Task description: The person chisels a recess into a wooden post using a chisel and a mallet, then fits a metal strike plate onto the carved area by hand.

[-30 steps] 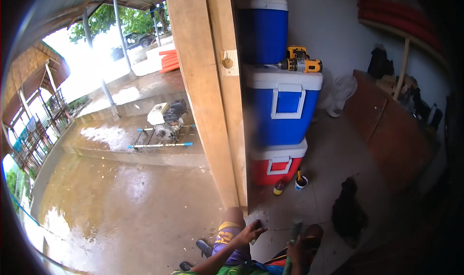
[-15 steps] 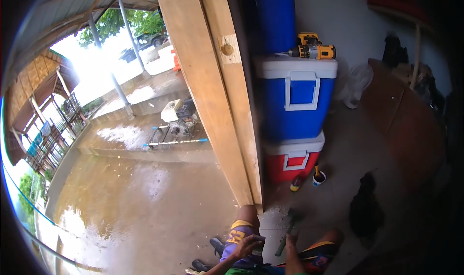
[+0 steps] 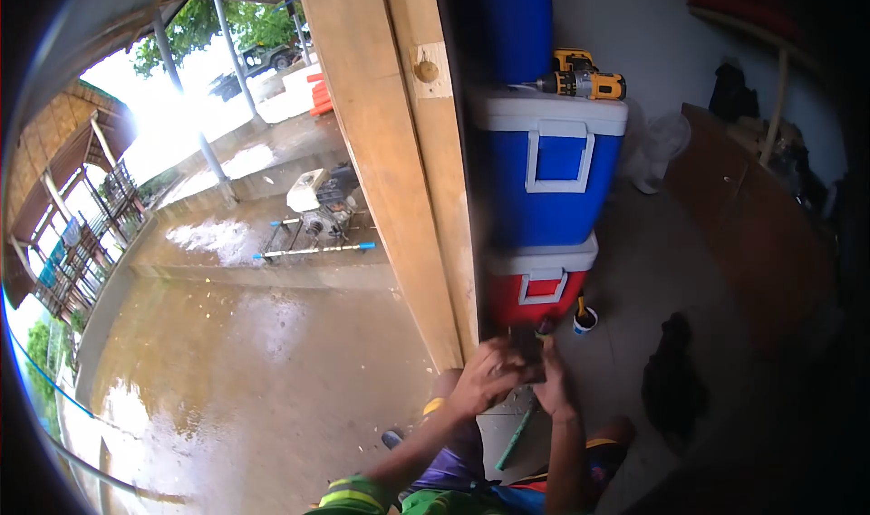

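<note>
My left hand is closed on a small dark block-like piece, held up in front of the door edge. My right hand is at the right side of the same piece, thumb and fingers pressed against it. Both hands blur slightly, and the fingers cover part of the piece, so its exact kind I cannot tell. Below them a tool with a green handle slants over the floor, its upper end hidden behind my hands. Just above stands the wooden door edge, with a round bored hole in a pale patch.
A blue cooler is stacked on a red cooler, with a yellow cordless drill on top. A small cup with a brush stands on the floor near a dark cloth. Outside, an engine on a frame sits on wet concrete.
Both hands have risen from my lap and come together at the dark piece. My right hand has moved up from beside the green handle. The view has shifted slightly.
</note>
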Demonstrator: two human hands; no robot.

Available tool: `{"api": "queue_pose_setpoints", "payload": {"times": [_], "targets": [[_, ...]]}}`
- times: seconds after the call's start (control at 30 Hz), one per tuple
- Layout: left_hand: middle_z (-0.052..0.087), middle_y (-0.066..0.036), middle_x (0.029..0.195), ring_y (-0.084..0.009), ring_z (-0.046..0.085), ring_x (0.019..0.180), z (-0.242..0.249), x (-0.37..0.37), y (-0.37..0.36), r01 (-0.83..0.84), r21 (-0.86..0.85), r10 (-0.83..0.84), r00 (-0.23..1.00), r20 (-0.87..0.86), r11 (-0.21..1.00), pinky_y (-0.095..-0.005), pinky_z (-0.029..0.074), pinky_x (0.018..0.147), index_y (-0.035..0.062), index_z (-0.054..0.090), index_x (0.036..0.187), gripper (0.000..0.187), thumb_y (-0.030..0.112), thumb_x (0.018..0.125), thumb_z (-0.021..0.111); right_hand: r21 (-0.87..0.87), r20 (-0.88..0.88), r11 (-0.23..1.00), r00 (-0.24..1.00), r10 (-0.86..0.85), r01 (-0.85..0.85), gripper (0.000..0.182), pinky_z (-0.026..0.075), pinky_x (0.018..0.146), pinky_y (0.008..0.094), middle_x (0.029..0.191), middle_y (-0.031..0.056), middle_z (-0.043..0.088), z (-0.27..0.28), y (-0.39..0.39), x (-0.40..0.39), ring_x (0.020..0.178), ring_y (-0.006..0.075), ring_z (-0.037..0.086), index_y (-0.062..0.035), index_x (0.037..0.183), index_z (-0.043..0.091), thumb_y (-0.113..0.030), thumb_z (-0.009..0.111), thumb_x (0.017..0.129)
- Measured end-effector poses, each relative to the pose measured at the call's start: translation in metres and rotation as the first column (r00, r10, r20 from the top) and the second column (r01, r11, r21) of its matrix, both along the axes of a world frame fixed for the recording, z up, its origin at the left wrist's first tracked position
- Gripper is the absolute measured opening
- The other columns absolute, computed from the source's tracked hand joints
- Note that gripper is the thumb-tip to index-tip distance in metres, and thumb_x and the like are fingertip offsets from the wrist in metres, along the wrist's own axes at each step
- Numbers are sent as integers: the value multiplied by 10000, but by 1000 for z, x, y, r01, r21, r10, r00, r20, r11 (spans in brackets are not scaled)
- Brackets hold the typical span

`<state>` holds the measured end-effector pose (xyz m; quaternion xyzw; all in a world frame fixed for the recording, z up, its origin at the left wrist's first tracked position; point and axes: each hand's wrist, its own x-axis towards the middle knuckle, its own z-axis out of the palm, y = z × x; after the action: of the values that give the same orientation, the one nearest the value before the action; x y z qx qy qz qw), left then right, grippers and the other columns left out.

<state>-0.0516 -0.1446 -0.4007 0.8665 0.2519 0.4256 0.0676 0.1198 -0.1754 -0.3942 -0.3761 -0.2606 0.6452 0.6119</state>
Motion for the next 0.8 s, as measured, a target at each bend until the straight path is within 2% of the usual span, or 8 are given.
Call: {"api": "queue_pose_setpoints", "payload": {"times": [0.17,0.2,0.27,0.33,0.47,0.57,0.67,0.8], "targets": [[613,-96,1269,-333,530,1276,175,-17,20,40,438,-18,998,-54,898,-517,385,1131,82,736,1105,315,151,816,630,509,434,861,864,-256,0,424,492,898,277,1295,61,619,188,20,-15,1148,125,574,-33,1436,488,-233,478,1062],[603,-106,1292,-341,529,1266,182,-23,31,202,185,-244,938,246,962,-522,382,1121,84,715,1157,326,146,854,614,594,403,803,880,-250,-44,379,501,810,267,1173,56,642,203,32,-20,1012,108,598,-26,1392,513,-219,459,1069],[564,-144,1343,-358,500,1272,223,-43,46,-15,229,-75,922,379,973,-526,369,1106,89,666,1249,363,135,894,607,644,336,750,937,-102,-149,314,507,667,247,972,50,671,244,45,-38,781,92,627,-18,1304,556,-199,432,1080],[537,-186,1350,-370,449,1307,289,-52,50,-476,483,294,865,406,735,-510,340,1104,96,635,1288,410,112,878,656,729,379,665,906,-190,-165,248,461,516,250,799,51,618,274,63,-63,592,97,557,-21,1165,542,-223,421,1086],[436,-202,1418,-375,360,1380,336,-53,91,-607,409,266,726,634,682,-492,316,1121,98,623,1293,481,150,831,746,786,335,595,924,-184,-166,240,413,444,264,740,50,576,301,100,-92,519,102,516,-33,1118,493,-258,412,1093],[428,-207,1447,-423,348,1361,329,-59,120,-621,491,245,738,629,611,-517,301,1122,127,638,1263,519,174,768,788,770,310,612,944,-114,-179,254,387,442,238,734,29,558,309,99,-98,529,84,508,-49,1060,488,-286,404,1094],[416,-205,1432,-405,348,1378,325,-63,124,-600,514,206,749,630,613,-512,273,1150,83,643,1229,433,144,812,741,731,380,677,876,-295,-89,296,484,600,272,895,84,616,307,99,-96,707,140,598,-29,1165,516,-297,416,1086],[467,-192,1390,-379,387,1326,322,-65,123,-579,554,152,761,631,598,-496,269,1142,55,658,1177,361,130,828,712,817,455,561,748,-483,-135,404,432,963,364,1244,183,566,307,93,-88,1134,278,559,-1,1353,474,-260,494,1044]]}}
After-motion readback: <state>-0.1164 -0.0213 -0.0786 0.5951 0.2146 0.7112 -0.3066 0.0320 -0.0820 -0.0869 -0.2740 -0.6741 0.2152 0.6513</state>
